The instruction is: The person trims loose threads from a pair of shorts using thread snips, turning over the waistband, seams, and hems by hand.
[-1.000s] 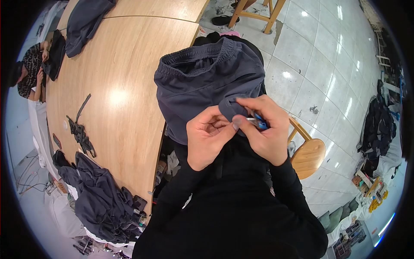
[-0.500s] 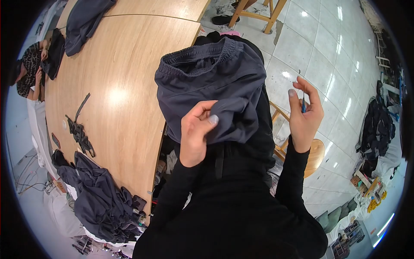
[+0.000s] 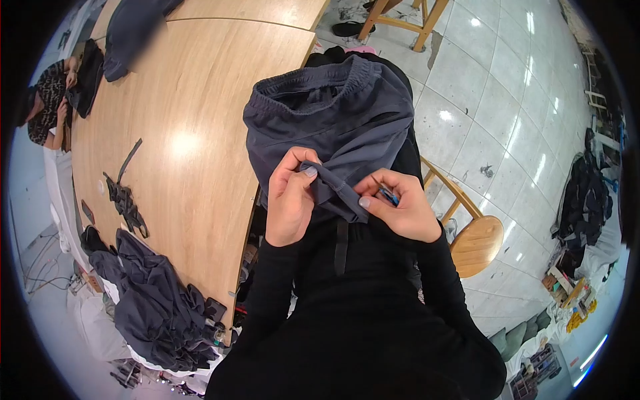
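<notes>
A dark grey garment (image 3: pixel 333 127) with an elastic waistband lies across my lap, its waist opening turned away from me. My left hand (image 3: pixel 291 200) pinches a hem edge of the cloth between thumb and fingers. Opposite it, my right hand (image 3: pixel 400 208) grips the same folded edge with thumb and fingertip. A small blue tool (image 3: pixel 388 195) is tucked in the right palm; its shape is mostly hidden by the fingers. The folded edge stretches slantwise between both hands.
A wooden table (image 3: pixel 200 87) stands at the left, with black straps (image 3: pixel 125 203) and a dark cloth pile (image 3: pixel 157 300) on it. A co-worker (image 3: pixel 50 103) handles dark cloth at its far side. A wooden stool (image 3: pixel 477 247) stands at the right on the tiled floor.
My right hand first moved out to the right, away from the garment, then came back to its edge. My left hand has shifted left and holds a hem edge.
</notes>
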Action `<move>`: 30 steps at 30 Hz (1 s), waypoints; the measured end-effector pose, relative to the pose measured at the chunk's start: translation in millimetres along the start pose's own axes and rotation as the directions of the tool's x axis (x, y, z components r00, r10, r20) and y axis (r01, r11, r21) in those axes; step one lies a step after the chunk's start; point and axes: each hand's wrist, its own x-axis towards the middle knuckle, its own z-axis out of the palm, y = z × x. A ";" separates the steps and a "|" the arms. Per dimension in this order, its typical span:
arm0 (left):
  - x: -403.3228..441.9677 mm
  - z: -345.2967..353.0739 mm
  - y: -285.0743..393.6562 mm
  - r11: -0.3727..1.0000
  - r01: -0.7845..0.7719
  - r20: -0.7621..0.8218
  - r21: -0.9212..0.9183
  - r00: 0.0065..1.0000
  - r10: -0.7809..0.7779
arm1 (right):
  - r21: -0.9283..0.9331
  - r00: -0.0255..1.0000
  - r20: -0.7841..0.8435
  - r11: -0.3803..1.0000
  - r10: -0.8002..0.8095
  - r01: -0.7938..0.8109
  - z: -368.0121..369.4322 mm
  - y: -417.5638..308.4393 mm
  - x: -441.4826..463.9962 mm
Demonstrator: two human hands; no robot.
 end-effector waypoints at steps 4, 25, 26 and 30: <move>-11.3 2.8 4.1 0.857 -0.148 -0.044 0.494 0.980 0.195 | -0.161 0.998 0.017 0.985 -0.062 0.064 -18.6 -2.3 -6.3; 32.4 -14.6 58.0 -0.084 -0.323 0.300 0.943 0.709 0.638 | -0.565 0.541 -0.692 0.825 -0.478 0.006 -110.7 6.0 20.5; 24.3 -11.4 60.9 -0.079 -0.342 0.309 0.936 0.694 0.651 | -0.556 0.502 -0.707 0.830 -0.498 0.040 -105.7 10.4 20.0; -20.3 -25.1 50.7 -0.111 -0.383 0.386 0.917 0.784 0.486 | -0.427 0.498 -0.803 0.899 -0.327 -0.099 -64.9 9.2 -5.5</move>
